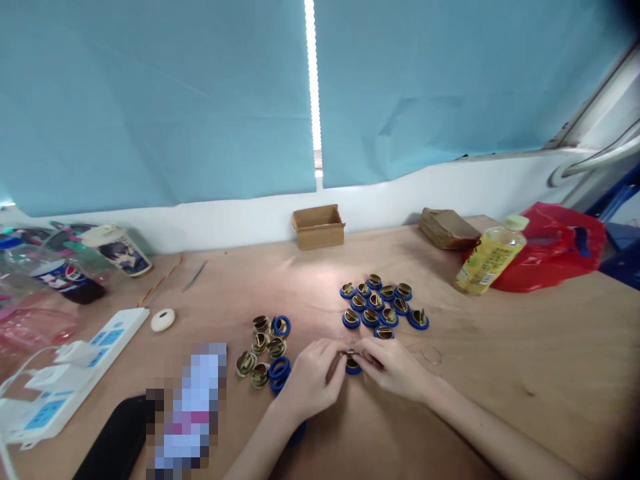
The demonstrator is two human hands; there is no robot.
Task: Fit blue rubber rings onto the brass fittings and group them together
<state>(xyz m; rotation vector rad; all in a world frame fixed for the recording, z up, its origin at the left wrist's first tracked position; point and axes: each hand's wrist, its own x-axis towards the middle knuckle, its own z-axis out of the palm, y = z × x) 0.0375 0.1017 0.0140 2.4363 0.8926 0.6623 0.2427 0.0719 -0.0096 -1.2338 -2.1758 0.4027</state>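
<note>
A round brass-coloured piece in a blue ring [353, 366] sits on the table between my hands. My left hand [316, 373] is closed in a pinch at its upper left side. From the right, my right hand [395, 368] pinches the same piece near a small bar across its top. Fingers hide most of this contact. Just beyond are several similar brass pieces in blue rings [371, 317], grouped together. Left of my left hand lie several brass pieces without rings [260, 343]. Loose blue rings [279, 367] lie beside them, partly covered by my left hand and forearm.
A small open cardboard box [320, 236] stands against the wall. At right are a yellow-labelled bottle [490, 259], a red plastic bag [550, 247] and a brown packet [447, 229]. A thin wire loop [440, 360] lies near my right wrist. A power strip [85, 373] occupies the left.
</note>
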